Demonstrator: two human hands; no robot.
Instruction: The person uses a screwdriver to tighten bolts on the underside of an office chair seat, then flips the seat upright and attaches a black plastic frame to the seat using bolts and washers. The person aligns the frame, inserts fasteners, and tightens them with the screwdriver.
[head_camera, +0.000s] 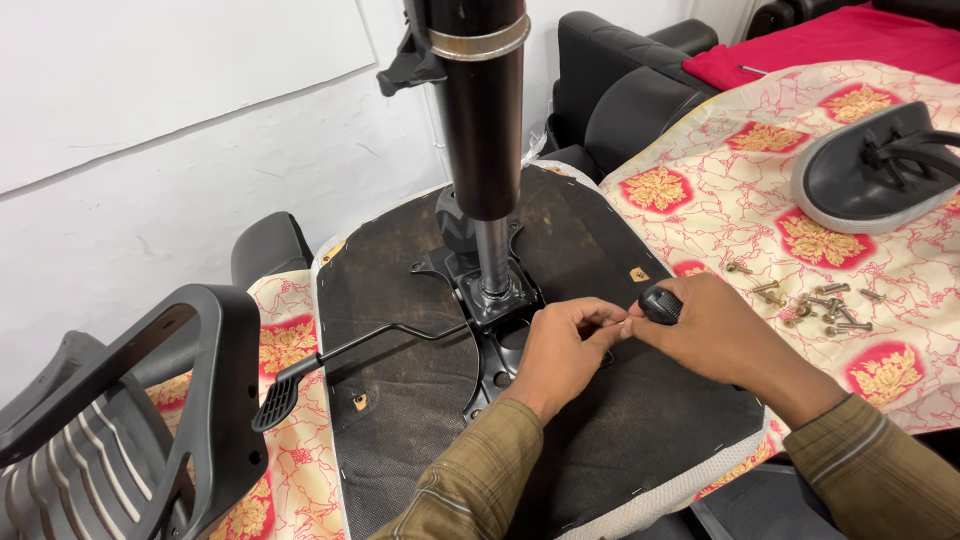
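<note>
Hands (560, 350) at upturned chair seat (400, 300)
Right hand (710, 335) fingers closed around black knob (660, 303); left fingers pinched beside it, contents unclear; bolts (820, 305) at three o'clock.

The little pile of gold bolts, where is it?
In the head view the pile of gold metal bolts lies on the red-and-cream patterned cloth, to the right of the right hand and below the grey plastic armrest pad.

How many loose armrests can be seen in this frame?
2. One black armrest stands at the lower left beside the upturned seat; the other armrest lies on the patterned cloth at the upper right. More may be out of view.
</note>
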